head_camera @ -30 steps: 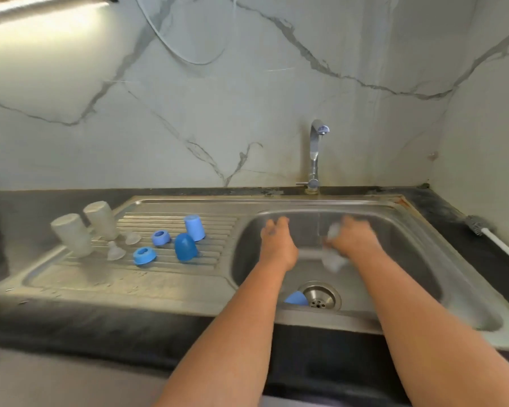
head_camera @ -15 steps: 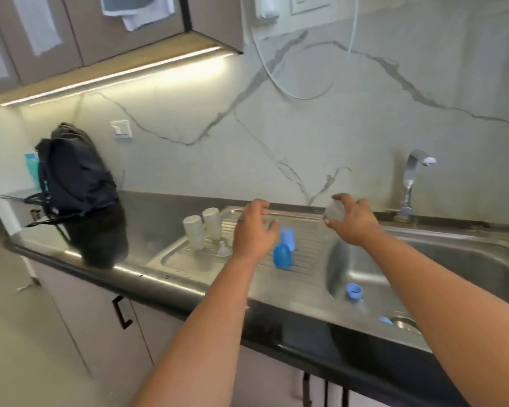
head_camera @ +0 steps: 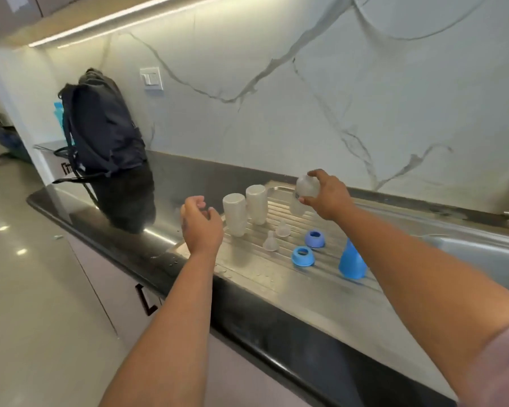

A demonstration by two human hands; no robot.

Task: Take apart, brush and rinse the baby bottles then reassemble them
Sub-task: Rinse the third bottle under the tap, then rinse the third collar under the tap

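Two upturned bottles, teats and blue rings crowd the drainboard; its front strip lies bare.

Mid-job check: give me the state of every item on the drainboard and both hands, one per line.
Right hand: grips a clear bottle above the drainboard.
Left hand: loosely curled, holds nothing.
Two clear bottles: standing on the drainboard.
Two teats: loose on the drainboard.
Two blue rings: loose, unscrewed.
Blue cap: standing alone.
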